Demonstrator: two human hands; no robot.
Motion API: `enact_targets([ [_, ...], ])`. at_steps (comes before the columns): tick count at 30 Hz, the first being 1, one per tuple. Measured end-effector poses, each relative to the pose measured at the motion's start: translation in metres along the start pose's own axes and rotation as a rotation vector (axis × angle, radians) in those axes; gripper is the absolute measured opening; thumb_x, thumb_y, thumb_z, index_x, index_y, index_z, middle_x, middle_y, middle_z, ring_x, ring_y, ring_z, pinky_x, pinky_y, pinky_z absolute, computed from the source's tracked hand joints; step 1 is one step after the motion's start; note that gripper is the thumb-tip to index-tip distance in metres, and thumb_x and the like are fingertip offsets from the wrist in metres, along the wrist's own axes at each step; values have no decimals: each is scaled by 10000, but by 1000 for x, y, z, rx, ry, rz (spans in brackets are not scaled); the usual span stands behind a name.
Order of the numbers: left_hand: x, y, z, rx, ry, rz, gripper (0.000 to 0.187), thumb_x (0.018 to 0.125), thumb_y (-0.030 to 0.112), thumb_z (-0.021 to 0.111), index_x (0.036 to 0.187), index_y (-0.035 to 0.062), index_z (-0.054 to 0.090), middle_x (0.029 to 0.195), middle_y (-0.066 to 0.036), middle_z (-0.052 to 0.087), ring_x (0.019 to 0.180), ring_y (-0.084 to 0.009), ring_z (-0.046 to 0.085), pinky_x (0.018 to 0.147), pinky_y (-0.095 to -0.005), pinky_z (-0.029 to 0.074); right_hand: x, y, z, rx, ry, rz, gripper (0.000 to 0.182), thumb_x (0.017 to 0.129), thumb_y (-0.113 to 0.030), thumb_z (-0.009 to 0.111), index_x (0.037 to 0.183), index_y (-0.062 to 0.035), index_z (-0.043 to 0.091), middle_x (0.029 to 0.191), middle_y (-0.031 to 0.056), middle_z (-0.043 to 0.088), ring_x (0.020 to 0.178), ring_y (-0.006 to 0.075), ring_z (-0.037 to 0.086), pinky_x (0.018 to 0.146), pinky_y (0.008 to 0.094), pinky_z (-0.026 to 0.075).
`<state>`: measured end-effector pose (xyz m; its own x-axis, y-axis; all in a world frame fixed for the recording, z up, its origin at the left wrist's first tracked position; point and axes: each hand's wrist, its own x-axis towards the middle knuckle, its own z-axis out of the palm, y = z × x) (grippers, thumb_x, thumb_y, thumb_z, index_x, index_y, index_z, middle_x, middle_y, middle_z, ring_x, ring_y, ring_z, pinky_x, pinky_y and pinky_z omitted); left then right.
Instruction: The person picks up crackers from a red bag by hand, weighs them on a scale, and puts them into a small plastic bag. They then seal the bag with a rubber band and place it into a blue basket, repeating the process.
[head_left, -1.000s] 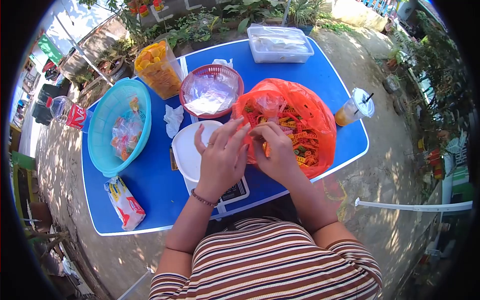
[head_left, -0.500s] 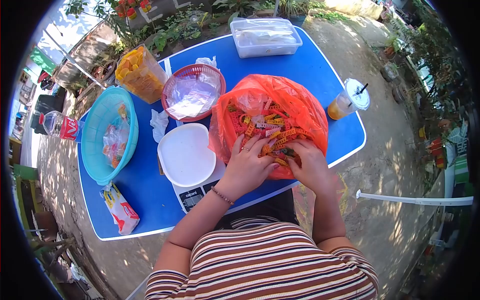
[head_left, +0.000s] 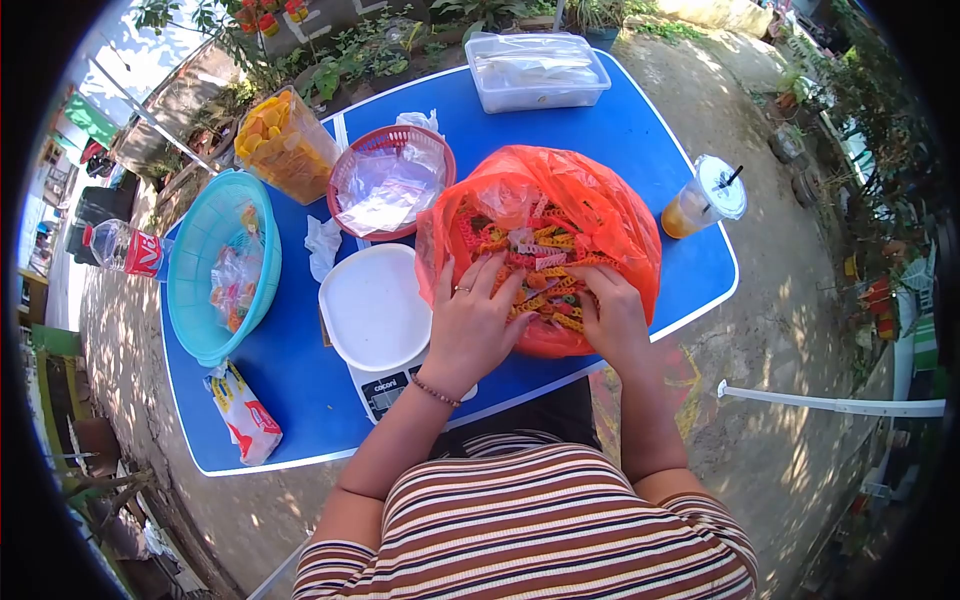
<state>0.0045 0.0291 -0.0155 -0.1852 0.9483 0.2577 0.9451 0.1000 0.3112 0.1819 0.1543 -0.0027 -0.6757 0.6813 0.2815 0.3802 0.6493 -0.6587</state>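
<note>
A big orange plastic bag stands wide open in front of me, filled with red, yellow and orange spiral snack pieces. At the bag's near left side, my left hand rests with its fingers spread over the snacks; a ring and a beaded bracelet are on it. My right hand reaches in from the near right, fingers apart and bent, tips touching the snacks. Neither hand visibly grips a piece, though some fingertips are partly hidden. Left of the bag is a kitchen scale with a white tray on top.
Around the blue table are a red basket of clear plastic bags, a turquoise basin, a tub of yellow chips, a lidded container, a drink cup, a bottle and a printed packet.
My hands have moved apart over the snacks. The left has shifted left with its fingers spreading, and the right thumb has drawn back, uncovering more pieces. The whole view has shifted slightly.
</note>
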Motion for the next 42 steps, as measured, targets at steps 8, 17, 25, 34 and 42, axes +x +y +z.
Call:
enact_targets([
  [8, -3, -1, -2, 4, 3, -19, 510, 867, 371, 750, 1281, 89, 655, 1463, -152, 530, 1365, -297, 503, 1214, -548, 244, 9, 4, 28, -23, -82, -121, 273, 827, 60, 623, 1081, 19, 713, 1123, 160, 705, 1095, 362, 628, 960, 450, 503],
  [17, -7, -5, -3, -84, 29, -33, 398, 842, 268, 752, 1174, 80, 639, 1430, -162, 559, 1349, -324, 516, 1202, -542, 285, 14, -18, 39, -115, -92, -204, 242, 821, -60, 684, 1054, -24, 739, 1084, 141, 663, 1066, 344, 614, 929, 438, 520],
  [25, -7, -8, -4, -139, 30, -6, 409, 823, 231, 771, 1171, 68, 632, 1411, -161, 568, 1341, -332, 522, 1183, -534, 333, 14, -19, 34, -140, -116, -120, 244, 785, -101, 747, 1014, -55, 678, 1077, 133, 621, 1036, 347, 608, 856, 470, 530],
  [34, -7, -8, 0, -126, 10, -14, 441, 830, 248, 789, 1207, 77, 639, 1404, -150, 569, 1377, -333, 488, 1188, -535, 311, 13, 4, 22, 466, 74, 219, 215, 863, 45, 721, 1055, -6, 639, 958, 109, 717, 828, 121, 695, 664, 265, 522],
  [42, -8, -3, 8, -53, 54, 3, 385, 852, 240, 747, 1227, 190, 674, 1433, -119, 539, 1420, -341, 429, 1184, -596, 252, 14, 4, 18, 127, 107, 4, 312, 867, 161, 565, 1091, -6, 705, 1000, 148, 712, 871, 219, 720, 758, 306, 547],
])
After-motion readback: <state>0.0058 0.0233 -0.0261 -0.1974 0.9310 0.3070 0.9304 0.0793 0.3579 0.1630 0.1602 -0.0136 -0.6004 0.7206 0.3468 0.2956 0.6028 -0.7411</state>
